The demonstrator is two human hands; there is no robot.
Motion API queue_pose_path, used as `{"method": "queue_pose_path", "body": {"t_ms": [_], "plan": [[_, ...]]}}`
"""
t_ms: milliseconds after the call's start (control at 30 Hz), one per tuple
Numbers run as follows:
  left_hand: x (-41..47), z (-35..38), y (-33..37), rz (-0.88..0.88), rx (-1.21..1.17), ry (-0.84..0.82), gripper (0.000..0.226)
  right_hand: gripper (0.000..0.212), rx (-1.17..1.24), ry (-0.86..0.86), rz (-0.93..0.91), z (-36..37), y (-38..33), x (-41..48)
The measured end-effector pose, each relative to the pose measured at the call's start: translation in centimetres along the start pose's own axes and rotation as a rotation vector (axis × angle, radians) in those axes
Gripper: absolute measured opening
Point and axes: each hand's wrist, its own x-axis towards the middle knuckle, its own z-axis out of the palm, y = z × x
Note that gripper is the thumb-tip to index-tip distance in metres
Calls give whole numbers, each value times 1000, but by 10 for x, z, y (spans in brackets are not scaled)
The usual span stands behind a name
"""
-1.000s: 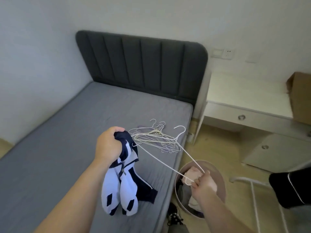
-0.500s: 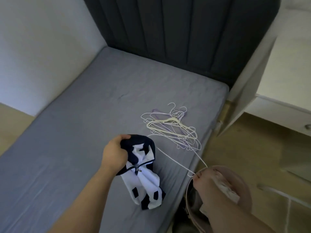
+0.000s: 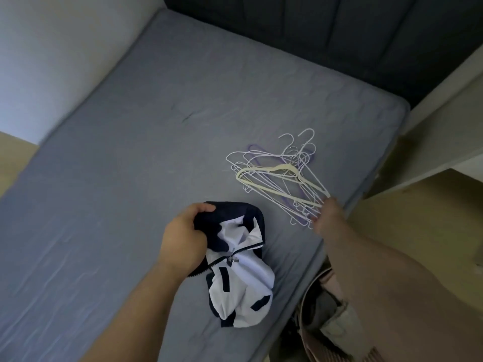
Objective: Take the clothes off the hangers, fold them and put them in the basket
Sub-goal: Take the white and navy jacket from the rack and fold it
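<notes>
Left hand (image 3: 183,239) gripping jacket (image 3: 243,283), basket (image 3: 301,320) holding clothes (image 3: 337,323)

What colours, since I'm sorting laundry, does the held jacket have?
The jacket is white with navy panels, clearest in the head view.

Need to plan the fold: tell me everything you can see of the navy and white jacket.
The jacket is a small zip-up garment, mostly white with a navy top and navy patches, in thin, smooth-looking fabric. It is off any hanger, unfolded and bunched up, with the zip pull showing at the front. The left hand grips its navy top end. Its lower part appears to rest crumpled on the grey bed sheet near the bed's right edge, apart from the hanger pile.
</notes>
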Motion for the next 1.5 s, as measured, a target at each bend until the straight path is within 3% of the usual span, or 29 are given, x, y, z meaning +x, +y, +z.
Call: {"method": "queue_pose_path", "body": {"t_ms": [100, 133, 200, 300, 400, 500, 567, 700, 733, 833, 933, 1067, 1300, 1367, 1500], "plan": [[6, 5, -2, 14, -27, -6, 68, 62, -509, 75, 0, 4, 11, 53], [5, 7, -2, 16, -34, -8, 69, 63, -731, 116, -4, 2, 12, 38], [0, 6, 0, 23, -59, -21, 73, 55, -929, 87, -126, 7, 17, -17], [-13, -2, 8, 74, -59, -42, 80, 55, -907, -149, -263, 14, 37, -71], [-33, -17, 12, 106, -53, -58, 81, 73, -898, -386, -365, 20, 54, -112], [-55, -35, 9, 156, -18, -46, 81, 98, -906, -453, -524, 41, 63, -143], [-73, -50, 5, 185, -12, -12, 79, 103, -1050, -479, -586, 53, 73, -166], [-111, -81, -11, 220, -20, 101, 71, 31, -1163, -375, -639, 48, 104, -206], [-122, -92, -19, 227, -9, 135, 69, 25, -1156, -336, -672, 43, 112, -221], [-154, -121, -51, 209, 27, 239, 60, 38, -1103, -278, -776, 20, 124, -279], [-192, -156, -89, 241, 79, 315, 57, 54, -1109, -436, -786, -9, 132, -358], [-251, -212, -128, 330, 144, 395, 48, 47, -1143, -485, -766, -49, 148, -463], [-365, -310, -160, 429, 184, 596, 24, 15, -946, -348, -1136, -100, 202, -638], [-386, -327, -162, 407, 118, 660, 22, 24, -849, -414, -1152, -109, 207, -663], [-425, -348, -179, 389, 11, 668, 20, 65, -814, -511, -1266, -124, 219, -698]]}}
